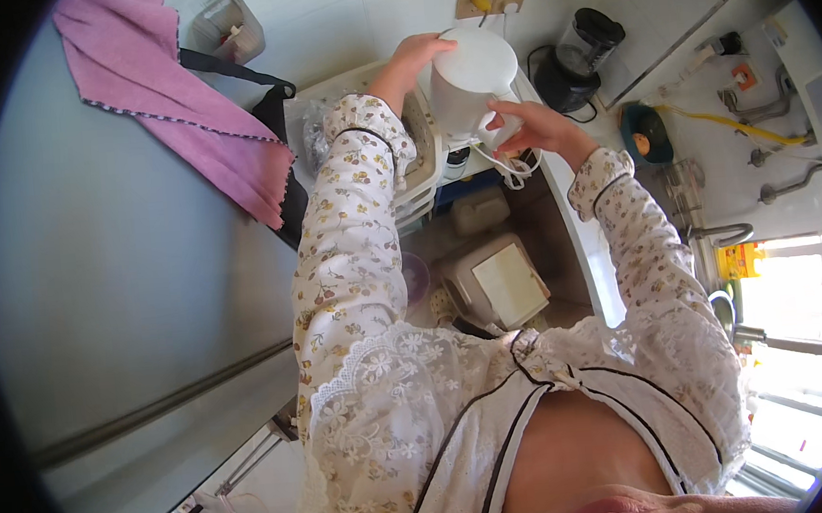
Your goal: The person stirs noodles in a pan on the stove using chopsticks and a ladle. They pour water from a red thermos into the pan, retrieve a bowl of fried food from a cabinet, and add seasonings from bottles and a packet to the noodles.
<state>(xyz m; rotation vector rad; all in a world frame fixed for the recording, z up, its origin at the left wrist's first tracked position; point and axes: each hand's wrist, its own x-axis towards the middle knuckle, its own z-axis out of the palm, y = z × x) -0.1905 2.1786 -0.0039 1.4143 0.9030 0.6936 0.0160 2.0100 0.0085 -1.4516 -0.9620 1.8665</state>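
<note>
A white plastic pitcher-shaped appliance with a round lid [473,73] stands in front of me near the wall, with a white cord [512,167] hanging below it. My left hand [415,59] rests against its upper left side, with the thumb on the lid's rim. At the handle on its lower right is my right hand [534,125], fingers partly spread; whether they close around the handle is not clear. The appliance's base is largely hidden. Just left of it lies a cream plastic basket [431,137] holding clear plastic bags [313,131].
A black coffee maker [570,74] stands at the right under wall sockets [491,2]. A pink cloth [179,108] hangs over the large grey panel at the left. Below are a lidded bin [459,282] and a white counter edge [590,258]. A teal container [627,130] stands farther right.
</note>
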